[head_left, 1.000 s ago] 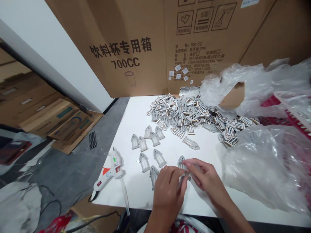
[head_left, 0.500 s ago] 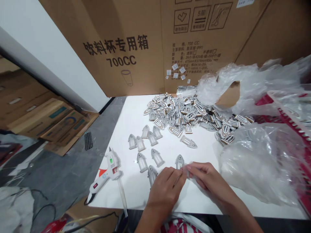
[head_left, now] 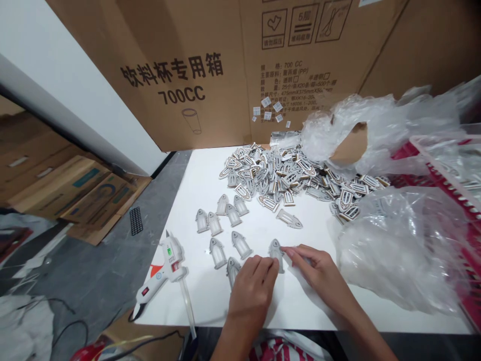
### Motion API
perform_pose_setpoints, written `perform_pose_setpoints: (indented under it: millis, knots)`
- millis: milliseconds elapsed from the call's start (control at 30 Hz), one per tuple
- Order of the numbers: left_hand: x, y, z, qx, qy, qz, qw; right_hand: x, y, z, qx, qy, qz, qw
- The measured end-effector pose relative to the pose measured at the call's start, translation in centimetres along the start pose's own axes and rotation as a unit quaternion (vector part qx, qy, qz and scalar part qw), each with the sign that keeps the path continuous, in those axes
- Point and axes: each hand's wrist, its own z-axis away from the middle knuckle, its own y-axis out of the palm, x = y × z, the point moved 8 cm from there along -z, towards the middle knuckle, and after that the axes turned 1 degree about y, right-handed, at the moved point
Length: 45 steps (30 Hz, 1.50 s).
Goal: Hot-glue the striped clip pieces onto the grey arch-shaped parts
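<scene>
A small grey arched, window-shaped piece (head_left: 276,248) lies on the white table in front of me. My left hand (head_left: 251,288) is closed, its fingertips curled at the lower left edge of this piece. From the other side my right hand (head_left: 314,266) pinches at the piece's right edge with thumb and forefinger. Just left of my left hand is another arched piece (head_left: 233,269), partly covered by the hand. More such pieces with clear-looking panels, among them one piece (head_left: 240,244), lie spread out further left.
A white glue gun (head_left: 171,260) lies at the table's left edge. At the back is a heap of grey arched pieces (head_left: 270,173) before a large cardboard box (head_left: 210,120). Clear plastic bags (head_left: 398,250) and a pink basket (head_left: 443,175) stand at the right.
My hands were together over the lower part of the piece, with something translucent at the fingertips. They have moved apart to its two sides, and more of the piece shows.
</scene>
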Motion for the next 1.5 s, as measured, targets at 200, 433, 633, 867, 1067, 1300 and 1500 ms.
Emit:
perform_pose_setpoints:
  millis: [200,433,633,867,1067,1300,1500]
  knots:
    - [0.3,0.6,-0.2,0.036,-0.014,0.002,0.999,0.0,0.0,0.0,0.012,-0.002,-0.005,1.000]
    - [0.1,0.5,-0.6,0.046,-0.017,-0.004,0.999,0.1,0.0,-0.1,0.012,-0.008,-0.011,1.000]
    - [-0.3,1.3,-0.2,0.040,0.000,-0.013,0.999,0.3,0.1,-0.2,0.016,-0.017,-0.003,1.000]
    - [1.0,0.8,-0.9,0.084,-0.039,-0.027,0.995,0.8,-1.6,-2.4,-0.075,-0.046,0.051,0.995]
    - [2.9,0.3,-1.3,0.082,-0.072,-0.064,0.992,1.3,-0.8,-4.5,-0.109,-0.092,0.106,0.984]
    - [3.7,-0.7,-1.7,0.009,-0.123,-0.064,0.990,2.0,0.6,-3.8,-0.074,-0.110,0.147,0.980]
    - [2.2,0.0,-1.9,0.026,-0.110,0.057,0.992,1.8,0.1,-1.7,0.014,-0.096,0.106,0.990]
